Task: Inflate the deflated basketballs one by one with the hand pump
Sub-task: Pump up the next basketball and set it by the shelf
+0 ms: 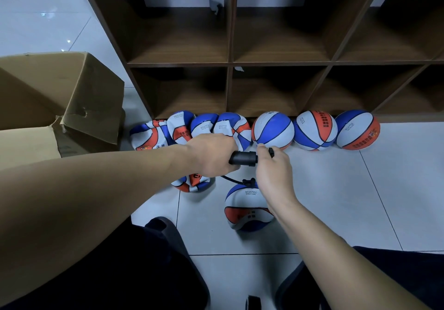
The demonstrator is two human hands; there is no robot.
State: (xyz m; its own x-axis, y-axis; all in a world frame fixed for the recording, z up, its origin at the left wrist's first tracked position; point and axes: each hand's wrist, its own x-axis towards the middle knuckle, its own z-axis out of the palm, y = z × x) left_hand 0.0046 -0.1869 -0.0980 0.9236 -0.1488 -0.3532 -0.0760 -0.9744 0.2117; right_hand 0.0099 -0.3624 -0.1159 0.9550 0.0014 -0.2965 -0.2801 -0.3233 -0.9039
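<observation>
Both arms reach fwd over the floor. Left hand (pixel 211 157) curled round hand pump (pixel 243 158) barrel; right hand (pixel 272 168) grips its handle at 3 o'clock. Hose (pixel 234 180) runs to half-flat basketball (pixel 247 207) at 6 o'clock, just below pump.

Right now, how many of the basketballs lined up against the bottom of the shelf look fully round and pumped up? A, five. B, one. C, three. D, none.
C: three round balls sit at the right end of the row by the shelf; the ones further left are crumpled.
</observation>
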